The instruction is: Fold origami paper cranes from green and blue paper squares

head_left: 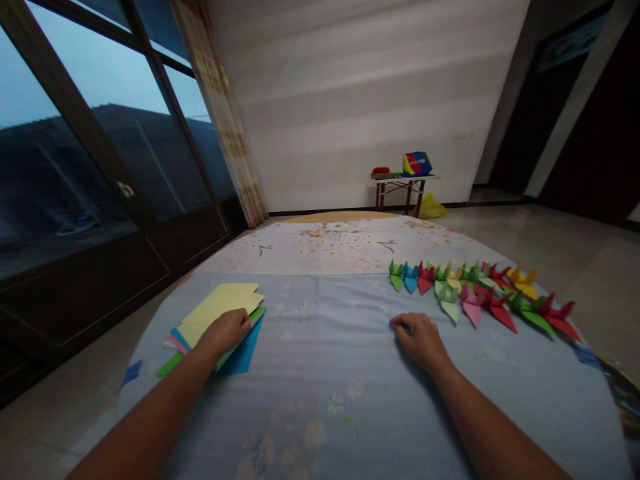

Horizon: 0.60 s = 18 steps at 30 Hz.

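My left hand (227, 331) is closed in a loose fist and rests on a fanned stack of coloured paper sheets (215, 307). A pale yellow sheet is on top; green, blue, pink and white edges stick out around it, and a blue sheet (249, 350) shows beside my wrist. Its curled fingertips are hidden. My right hand (417, 337) lies on the tablecloth with fingers curled in, and nothing shows in it. Beyond it, to the right, stand several folded paper cranes (473, 303) in green, blue, red, pink and yellow, set in rough rows.
A pale blue floral tablecloth (320, 373) covers the round table. Blue tape pieces (133, 372) sit at its left and right edges. By the far wall a small table (405, 179) holds a colourful box (417, 163), with a yellow bag (433, 207) on the floor.
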### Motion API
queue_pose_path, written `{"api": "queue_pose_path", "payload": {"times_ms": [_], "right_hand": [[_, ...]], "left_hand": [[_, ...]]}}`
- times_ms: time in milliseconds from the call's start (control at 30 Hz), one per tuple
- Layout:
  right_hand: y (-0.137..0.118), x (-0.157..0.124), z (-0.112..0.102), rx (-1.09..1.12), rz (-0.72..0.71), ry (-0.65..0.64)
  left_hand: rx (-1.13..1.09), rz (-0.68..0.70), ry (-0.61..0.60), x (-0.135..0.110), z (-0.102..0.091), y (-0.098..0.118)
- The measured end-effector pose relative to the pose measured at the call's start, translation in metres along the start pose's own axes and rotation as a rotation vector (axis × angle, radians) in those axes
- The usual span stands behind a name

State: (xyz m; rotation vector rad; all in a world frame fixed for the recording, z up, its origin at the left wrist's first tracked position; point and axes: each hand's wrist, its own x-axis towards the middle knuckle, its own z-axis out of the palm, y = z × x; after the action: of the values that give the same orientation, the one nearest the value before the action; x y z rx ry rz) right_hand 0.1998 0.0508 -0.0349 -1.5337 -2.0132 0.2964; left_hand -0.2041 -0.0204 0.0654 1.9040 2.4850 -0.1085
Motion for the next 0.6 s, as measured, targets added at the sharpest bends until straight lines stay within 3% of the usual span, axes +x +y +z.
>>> {"api": "queue_pose_path", "payload": {"times_ms": [233,600], "right_hand": [[0.001,0.0,0.0,0.01,-0.002,0.006],[-0.01,0.0,-0.006,0.054,0.047,-0.013]], "left_hand": [[-0.016,-0.035,0.051,0.005,0.001,-0.002],[0.164,0.108,-0.005,0.0,0.014,0.021]]}}
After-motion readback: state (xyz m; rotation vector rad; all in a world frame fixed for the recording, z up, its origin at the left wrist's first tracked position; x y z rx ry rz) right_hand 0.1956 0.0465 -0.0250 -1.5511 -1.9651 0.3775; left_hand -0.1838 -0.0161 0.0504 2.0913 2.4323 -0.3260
